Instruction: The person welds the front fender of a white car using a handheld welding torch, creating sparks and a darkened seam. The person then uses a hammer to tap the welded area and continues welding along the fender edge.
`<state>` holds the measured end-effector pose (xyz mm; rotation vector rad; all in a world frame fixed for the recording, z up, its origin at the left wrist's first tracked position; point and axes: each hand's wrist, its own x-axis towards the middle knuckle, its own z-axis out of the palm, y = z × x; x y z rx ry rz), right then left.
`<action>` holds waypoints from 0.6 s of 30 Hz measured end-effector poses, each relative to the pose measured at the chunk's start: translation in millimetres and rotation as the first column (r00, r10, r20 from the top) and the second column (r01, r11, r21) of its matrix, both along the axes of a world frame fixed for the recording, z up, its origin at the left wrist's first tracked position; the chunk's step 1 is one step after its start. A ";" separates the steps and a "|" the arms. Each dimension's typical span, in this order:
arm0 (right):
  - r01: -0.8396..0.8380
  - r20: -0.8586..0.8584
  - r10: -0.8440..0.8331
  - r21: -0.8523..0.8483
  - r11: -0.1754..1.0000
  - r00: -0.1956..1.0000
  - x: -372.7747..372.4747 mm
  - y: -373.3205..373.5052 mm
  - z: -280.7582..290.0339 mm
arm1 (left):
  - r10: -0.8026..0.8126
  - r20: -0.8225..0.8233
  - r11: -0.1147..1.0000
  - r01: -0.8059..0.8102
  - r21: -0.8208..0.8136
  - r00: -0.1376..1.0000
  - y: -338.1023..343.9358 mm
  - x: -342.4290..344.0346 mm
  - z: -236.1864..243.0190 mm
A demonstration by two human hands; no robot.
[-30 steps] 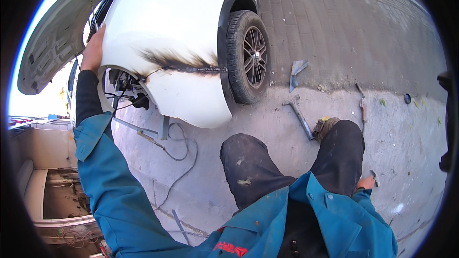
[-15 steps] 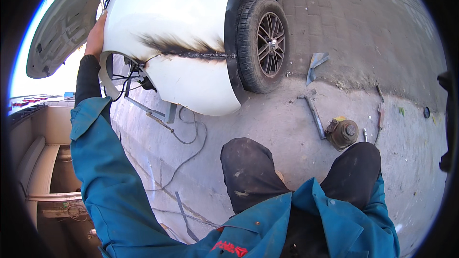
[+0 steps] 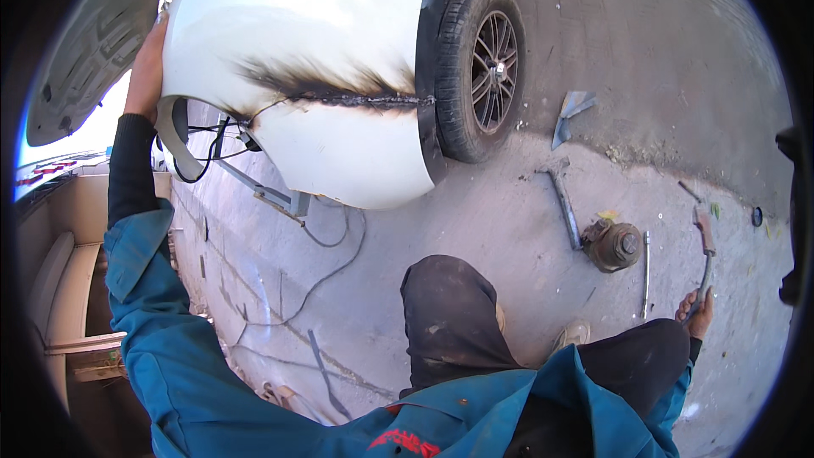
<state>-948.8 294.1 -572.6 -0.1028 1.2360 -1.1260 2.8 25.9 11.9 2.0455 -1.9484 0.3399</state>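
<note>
Left hand presses flat against the upper left edge of the white fender, fingers spread over the panel's rim and not clenched. Its arm rises in a black cuff and a blue sleeve from the lower left. A dark scorched seam runs across the fender toward the tyre, which stands just right of the panel on the concrete floor. Black cables hang from behind the fender and trail over the floor below it.

Right hand reaches down at the right, beside the knee, and closes around the lower end of a hammer whose head points away toward the far side of the floor. Just left of the hammer lies a thin rod, and beyond that a rusty round jack stands upright, with a long grey bar touching its left side. Farther off, near where the concrete meets the brick paving, a bent piece of grey sheet metal lies alone. No packages or labels show on the floor.
</note>
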 end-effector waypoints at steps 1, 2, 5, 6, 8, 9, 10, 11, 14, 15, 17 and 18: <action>0.052 0.020 -0.051 -0.047 0.998 0.998 2.1 8.8 28.2 | 0.005 0.063 1.000 -0.007 0.019 0.998 2.1 5.0 -0.7; 0.102 -0.053 -0.103 -0.020 0.995 0.993 1.6 15.3 57.2 | 0.003 0.126 0.999 -0.008 0.038 0.992 3.7 8.3 -0.6; 0.130 -0.062 -0.143 -0.180 0.975 0.988 0.6 11.6 136.3 | 0.025 0.077 0.997 -0.030 0.065 0.997 5.7 6.2 0.2; 0.127 -0.086 -0.143 -0.171 0.977 0.986 -2.8 -0.6 160.2 | 0.101 -0.056 0.994 -0.098 0.058 0.993 7.6 1.6 -2.7; 0.157 -0.128 -0.169 -0.100 0.982 0.977 -0.8 -30.7 200.4 | 0.026 0.071 0.998 -0.030 0.056 0.997 9.5 -11.8 -4.1; 0.172 -0.150 -0.181 -0.071 0.983 0.972 1.7 -49.5 217.0 | 0.035 -0.156 0.999 -0.029 0.043 0.987 11.8 -20.2 -8.8; 0.136 -0.112 -0.142 -0.064 0.989 0.983 6.2 -66.7 232.3 | 0.040 -0.080 0.999 -0.038 0.027 0.996 12.2 -28.0 -9.6; 0.098 -0.073 -0.102 -0.061 0.993 0.992 12.7 -83.6 245.9 | 0.002 -0.139 1.000 0.000 0.015 0.990 13.6 -35.6 -10.2; 0.117 -0.192 -0.078 0.198 0.973 0.978 39.5 -110.5 289.7 | 0.088 -0.162 0.996 -0.084 0.033 0.983 14.5 -53.1 -9.7; 0.129 -0.222 -0.075 0.238 0.963 0.972 53.2 -109.9 303.3 | 0.056 -0.177 0.998 -0.055 0.008 0.983 14.8 -57.2 -10.3; 0.149 -0.246 -0.081 0.272 0.951 0.966 78.3 -100.8 339.3 | 0.060 -0.142 0.998 -0.060 0.001 0.988 13.8 -61.0 -8.1; 0.114 -0.280 -0.033 0.279 0.953 0.959 92.3 -91.9 356.9 | 0.117 -0.147 0.993 -0.115 0.020 0.982 13.9 -62.5 -9.2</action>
